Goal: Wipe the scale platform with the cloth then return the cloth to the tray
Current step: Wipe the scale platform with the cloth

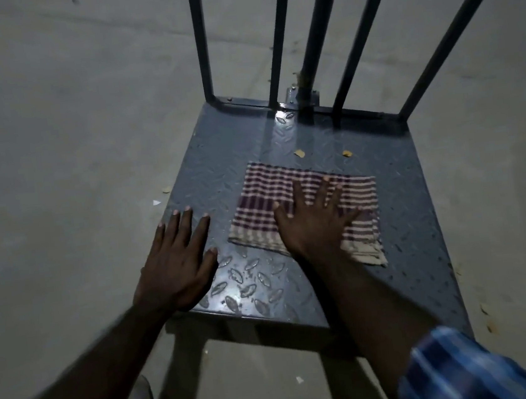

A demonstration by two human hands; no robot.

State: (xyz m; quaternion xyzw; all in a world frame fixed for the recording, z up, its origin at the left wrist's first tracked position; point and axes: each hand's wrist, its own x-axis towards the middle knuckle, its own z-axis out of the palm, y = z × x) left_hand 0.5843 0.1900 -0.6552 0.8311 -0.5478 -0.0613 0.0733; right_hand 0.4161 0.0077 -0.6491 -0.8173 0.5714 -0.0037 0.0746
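The checked cloth, folded flat, lies on the grey tread-plate scale platform; the right hand presses on it palm down, its grip open with fingers spread, clasping nothing. The left hand rests just beside the cloth at the platform's near left edge, its grip likewise open and flat on bare metal; beyond the right fingertips lie two pale scraps, and farther still rise dark upright bars; concrete floor surrounds all.

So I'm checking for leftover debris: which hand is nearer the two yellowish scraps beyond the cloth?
Right. The right hand lies flat on the cloth, just below the scraps; the left hand rests at the platform's near-left edge, farther off.
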